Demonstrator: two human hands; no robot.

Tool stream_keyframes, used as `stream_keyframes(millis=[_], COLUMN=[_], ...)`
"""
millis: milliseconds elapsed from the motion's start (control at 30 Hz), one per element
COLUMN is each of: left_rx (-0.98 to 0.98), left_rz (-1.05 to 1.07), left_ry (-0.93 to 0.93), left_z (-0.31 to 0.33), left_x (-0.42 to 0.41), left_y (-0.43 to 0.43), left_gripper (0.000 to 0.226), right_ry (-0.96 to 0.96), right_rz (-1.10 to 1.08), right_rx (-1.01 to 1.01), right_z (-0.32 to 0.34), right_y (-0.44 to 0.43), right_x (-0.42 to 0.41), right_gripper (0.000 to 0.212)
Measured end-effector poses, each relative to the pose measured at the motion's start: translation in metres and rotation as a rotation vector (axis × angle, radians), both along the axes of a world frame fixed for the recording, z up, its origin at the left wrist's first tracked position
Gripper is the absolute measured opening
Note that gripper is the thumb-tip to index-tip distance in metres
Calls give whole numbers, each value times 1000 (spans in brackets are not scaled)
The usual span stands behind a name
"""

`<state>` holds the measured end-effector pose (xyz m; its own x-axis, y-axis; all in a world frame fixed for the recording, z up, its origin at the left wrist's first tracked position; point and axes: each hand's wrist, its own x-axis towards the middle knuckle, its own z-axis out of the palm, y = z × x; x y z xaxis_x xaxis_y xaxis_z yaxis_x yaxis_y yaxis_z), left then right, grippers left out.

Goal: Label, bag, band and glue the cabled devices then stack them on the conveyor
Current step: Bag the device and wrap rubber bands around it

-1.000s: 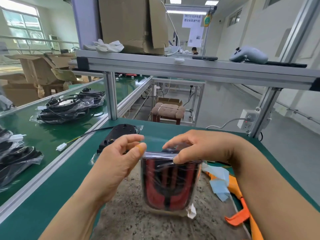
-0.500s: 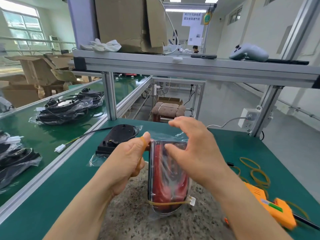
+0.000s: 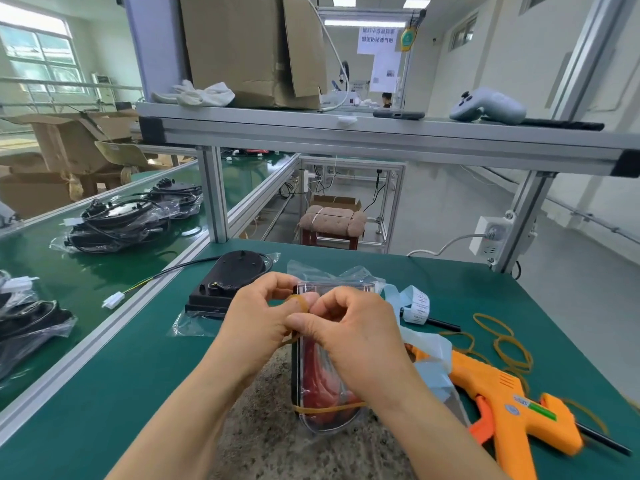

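Bagged device point(image 3: 322, 386) stood on the counter point(image 3: 138, 375) before you, 1 rubber band point(image 3: 329, 407) round its lower end, your left hand point(image 3: 259, 317) and right hand point(image 3: 349, 334) both in pinching grip on a 2nd band point(image 3: 299, 301) at its top; glue and conveyor point(image 3: 86, 278) stacking were not yet done.

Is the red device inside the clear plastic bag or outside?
Inside: clear plastic film covers the red device, tan rubber band around both.

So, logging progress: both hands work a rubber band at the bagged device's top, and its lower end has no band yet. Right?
Wrong on the lower end: the head view shows a fitted band round it. The left hand and right hand do work another rubber band at the bagged device's top.
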<state>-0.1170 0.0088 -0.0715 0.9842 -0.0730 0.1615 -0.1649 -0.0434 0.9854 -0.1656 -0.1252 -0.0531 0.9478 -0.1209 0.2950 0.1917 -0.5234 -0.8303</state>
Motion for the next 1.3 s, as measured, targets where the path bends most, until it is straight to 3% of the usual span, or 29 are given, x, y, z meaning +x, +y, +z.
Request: stream_keyframes(millis=[267,333,433,533,633,700,767,867,1000,1300], left_rx=[-95,-100,-111,-163,-128,-128,-189,-201,-173,-177], left_rz=[4,-21,-71,-97,-71,-55,-62,-75,-125,-12], left_ry=[-17,-38,-47,-84,-205,-241,-222,-202,-198,-199], left_z=[-2,-2,-5,-4,-6,-9,-12,-12,-9,-14], left_x=[-2,-4,-6,-11,-16,-19,-20,-20,-25,-32], left_y=[1,0,-1,-3,-8,-10,-9,-3,4,24], left_gripper=[11,15,22,18,15,30,33,31,34,24], right_ry=[92,142,204,179,134,89,53,87,96,352], right_rz=[43,71,258,361,271,167,103,72,70,8], right_rx=[231,417,761,940,690,421,327,475,751,889], right_z=[-2,-1,3,10,15,16,17,26,48,15], right_y=[6,5,4,0,-4,-5,-5,-13,-46,-94], right_x=[-3,-3,-1,1,2,2,3,7,16,17], right_gripper=[14,9,29,32,40,36,26,13,17,11])
